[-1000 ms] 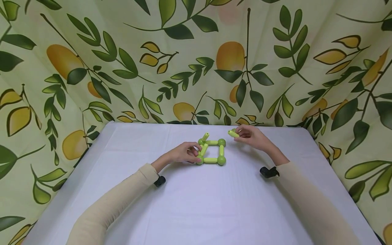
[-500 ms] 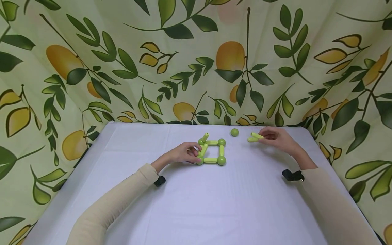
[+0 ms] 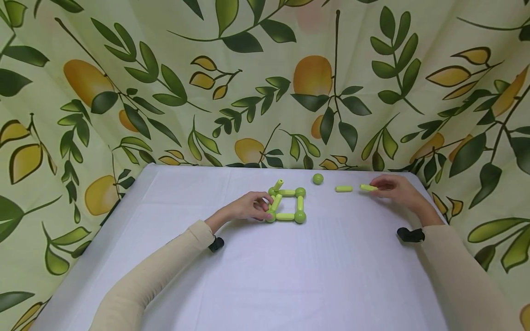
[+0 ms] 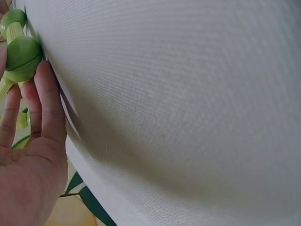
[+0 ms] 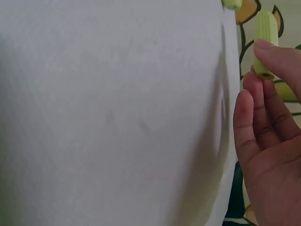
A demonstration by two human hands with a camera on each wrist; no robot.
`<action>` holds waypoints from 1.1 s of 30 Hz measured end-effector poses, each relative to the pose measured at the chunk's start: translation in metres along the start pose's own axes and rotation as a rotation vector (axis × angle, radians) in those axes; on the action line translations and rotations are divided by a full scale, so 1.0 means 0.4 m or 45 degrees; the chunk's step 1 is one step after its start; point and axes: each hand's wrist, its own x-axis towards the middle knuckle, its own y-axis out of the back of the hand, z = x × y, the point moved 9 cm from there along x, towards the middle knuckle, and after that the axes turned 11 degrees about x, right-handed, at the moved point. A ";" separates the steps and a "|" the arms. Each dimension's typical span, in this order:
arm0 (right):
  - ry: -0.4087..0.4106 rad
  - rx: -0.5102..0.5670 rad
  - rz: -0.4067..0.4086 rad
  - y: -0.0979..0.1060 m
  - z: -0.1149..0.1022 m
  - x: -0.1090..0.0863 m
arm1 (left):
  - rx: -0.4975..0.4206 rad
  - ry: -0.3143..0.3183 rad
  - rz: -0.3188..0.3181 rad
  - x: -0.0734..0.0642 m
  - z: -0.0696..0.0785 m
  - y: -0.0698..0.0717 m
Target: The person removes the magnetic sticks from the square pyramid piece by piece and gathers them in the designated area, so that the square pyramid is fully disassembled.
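Note:
A square frame of light green rods [image 3: 285, 216] and green balls [image 3: 300, 216] lies on the table. Two further rods slant up from its left corners. My left hand [image 3: 248, 205] grips the near left corner; in the left wrist view its fingers and thumb are around a green ball [image 4: 23, 59]. To the right, my right hand [image 3: 393, 189] pinches a ribbed light green rod [image 5: 266, 26] between thumb and fingers, low over the tabletop. A loose rod [image 3: 343, 189] lies just left of that hand, and a loose green ball [image 3: 318, 179] sits farther back.
A white cloth covers the table [image 3: 265, 276]. Behind it and along its sides hangs a curtain [image 3: 265, 92] printed with leaves and fruit. The table's back edge runs close behind the loose ball. Each wrist carries a small black camera [image 3: 411, 235].
The right hand has moved right, leaving first the ball and then one rod on the table, with another rod still in its fingers. The left hand stays on the frame's corner.

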 end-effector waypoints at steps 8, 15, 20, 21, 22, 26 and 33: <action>-0.043 -0.032 -0.001 0.010 0.033 0.008 | 0.015 -0.003 -0.006 -0.004 0.006 0.002; -0.078 -0.055 -0.044 0.003 0.047 0.021 | 0.021 0.004 0.004 0.002 0.002 0.003; -0.101 -0.067 -0.049 0.000 0.049 0.024 | 0.018 0.013 0.006 0.002 0.002 0.003; -0.103 -0.068 -0.051 -0.002 0.048 0.025 | 0.015 0.015 0.006 0.001 0.002 0.003; -0.109 -0.069 -0.050 -0.003 0.048 0.025 | 0.013 0.018 0.006 0.001 0.002 0.002; -0.130 -0.076 -0.043 -0.005 0.047 0.023 | -0.002 0.023 0.006 0.000 0.002 0.001; -0.169 -0.109 -0.039 -0.002 0.044 0.018 | -0.013 0.023 0.009 -0.003 0.001 0.001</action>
